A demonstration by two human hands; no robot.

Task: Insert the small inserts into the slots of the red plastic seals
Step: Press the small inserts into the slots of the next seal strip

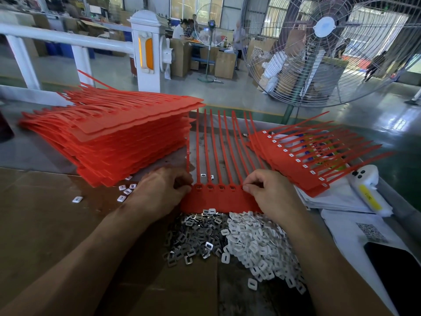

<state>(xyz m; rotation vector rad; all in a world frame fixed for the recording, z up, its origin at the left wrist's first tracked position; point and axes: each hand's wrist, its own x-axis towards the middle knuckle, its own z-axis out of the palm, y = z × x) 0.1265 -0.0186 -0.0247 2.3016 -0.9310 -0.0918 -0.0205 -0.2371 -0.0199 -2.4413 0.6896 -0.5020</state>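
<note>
A red sheet of joined seals (219, 200) lies flat in front of me, its long tails pointing away and a row of open slots along its head edge. My left hand (163, 190) pinches the sheet's left end at the first slot. My right hand (267, 192) has its fingertips curled at the right end slot; whether a small insert sits between them is hidden. Just below the sheet lie a heap of grey metal inserts (193, 238) and a heap of white plastic inserts (257, 240).
A tall stack of red seal sheets (118, 133) stands at left, with stray white inserts (124, 192) beside it. A sheet with white inserts in its slots (293, 160) lies at right on papers. A white device (366, 188) and a dark phone (396, 267) lie far right.
</note>
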